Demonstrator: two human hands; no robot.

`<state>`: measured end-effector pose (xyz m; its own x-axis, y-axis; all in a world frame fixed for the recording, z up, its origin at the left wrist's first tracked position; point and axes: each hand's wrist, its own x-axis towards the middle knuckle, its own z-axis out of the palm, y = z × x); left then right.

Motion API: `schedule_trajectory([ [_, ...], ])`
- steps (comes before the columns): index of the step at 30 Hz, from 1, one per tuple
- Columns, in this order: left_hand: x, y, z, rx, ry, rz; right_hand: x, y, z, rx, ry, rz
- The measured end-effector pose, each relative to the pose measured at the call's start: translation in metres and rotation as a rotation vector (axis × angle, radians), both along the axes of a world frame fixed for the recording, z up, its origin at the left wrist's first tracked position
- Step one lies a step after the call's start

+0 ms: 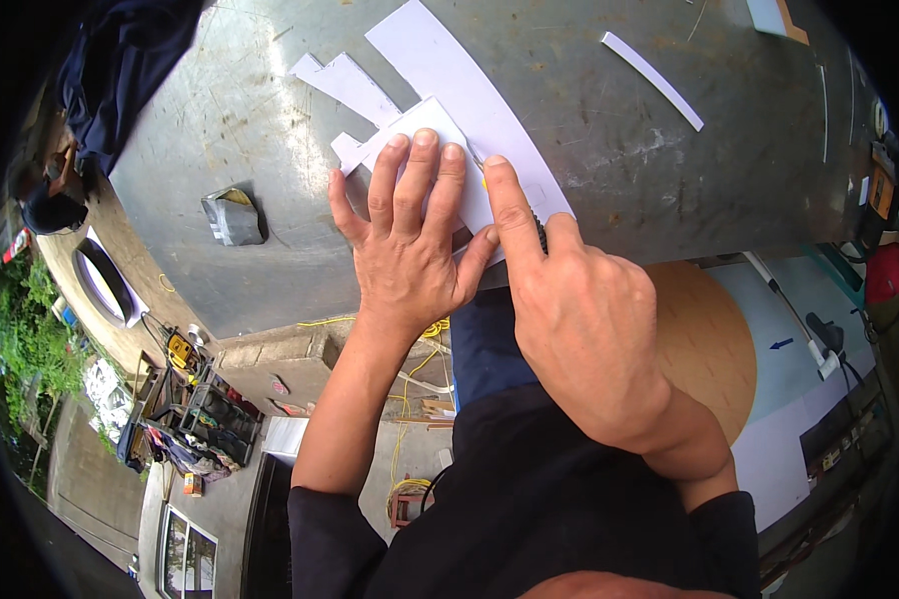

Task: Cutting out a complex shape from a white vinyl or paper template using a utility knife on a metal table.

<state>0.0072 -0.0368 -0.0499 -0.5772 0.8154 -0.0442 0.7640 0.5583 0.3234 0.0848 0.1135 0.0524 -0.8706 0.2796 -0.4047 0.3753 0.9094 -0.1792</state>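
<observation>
A small white flat piece [432,118] lies on top of a larger white sheet [469,70] near the front edge of the metal table. My left hand [405,230] presses flat on that small piece, its fingers spread and the thumb out toward my right hand. My right hand [579,309] grips a utility knife [542,236], the index finger stretched along it. Its thin blade tip points up along the right edge of the small piece; most of the knife is hidden by my fingers. White offcuts [355,90] stick out beyond my left fingertips.
On the metal table [300,190] stand a small grey box-like holder [234,217] to the left and a curved white strip [652,82] to the far right. Dark cloth [120,80] hangs at the far left. A round tan board [704,339] lies below the table's right side.
</observation>
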Motion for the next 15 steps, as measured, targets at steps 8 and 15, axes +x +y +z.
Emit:
schedule_trajectory([
  [8,0.0,0.001,0.001,0.012,-0.004,-0.003,0.013,-0.004,0.003,0.02,-0.048,0.008],
  [15,0.0,0.001,0.001,0.005,0.004,-0.015,0.022,-0.007,0.003,0.044,-0.056,0.009],
])
